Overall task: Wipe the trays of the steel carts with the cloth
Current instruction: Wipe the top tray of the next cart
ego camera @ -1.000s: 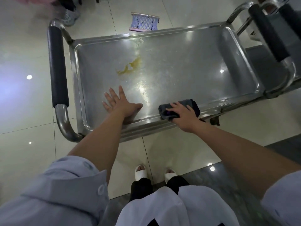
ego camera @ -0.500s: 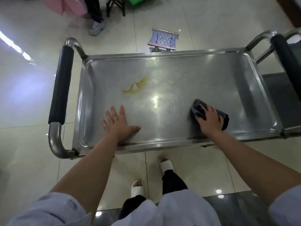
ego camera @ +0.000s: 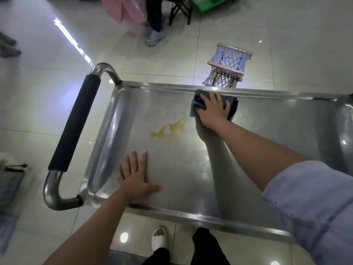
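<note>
The steel cart's top tray [ego camera: 267, 142] lies below me, its black-padded handle [ego camera: 75, 125] on the left. A yellow stain [ego camera: 168, 129] marks the tray left of centre. My right hand [ego camera: 212, 109] presses a dark grey cloth [ego camera: 198, 101] flat against the tray near its far rim, just right of and beyond the stain. My left hand [ego camera: 135, 178] rests palm down with fingers spread on the tray's near left part, holding nothing.
A small lilac woven stool [ego camera: 228, 64] stands on the tiled floor beyond the cart. Another person's legs and shoe [ego camera: 153, 38] are at the top, next to a dark wooden stool [ego camera: 180, 10]. My own feet [ego camera: 159, 238] stand under the near rim.
My right hand has carried the cloth from the tray's near right part across to the far rim beside the stain. My left hand stays planted; my view has shifted left.
</note>
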